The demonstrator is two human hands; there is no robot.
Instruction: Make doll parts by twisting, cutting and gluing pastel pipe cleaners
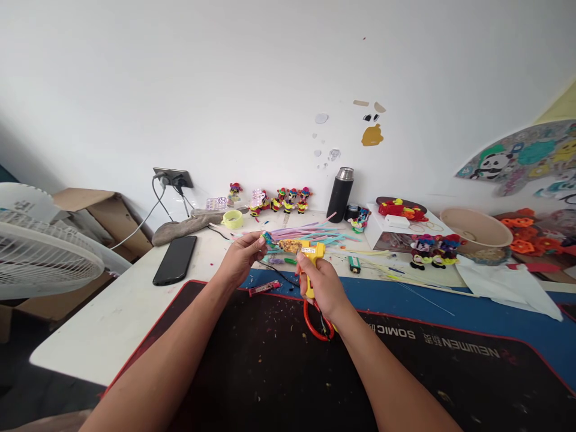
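Note:
My right hand [319, 279] is wrapped round the handle of a yellow glue gun [315, 249], whose stained nozzle end points left. Between the fingertips of my left hand [245, 255] is a small blue-green piece [267, 238], close to the nozzle. I cannot tell whether nozzle and piece touch. Beneath my right hand lie red-handled scissors [315, 327], partly on the black mat [270, 372]. Behind both hands, pink, purple and turquoise fuzzy stems [310, 230] are spread on the white table.
A black phone [175, 261] and a white fan [40, 249] are at the left. Small colourful figures [291, 201], a yellow tape roll [233, 219] and a black flask [341, 195] stand along the wall. Rightward are a white box [405, 231] and a round bowl [477, 227].

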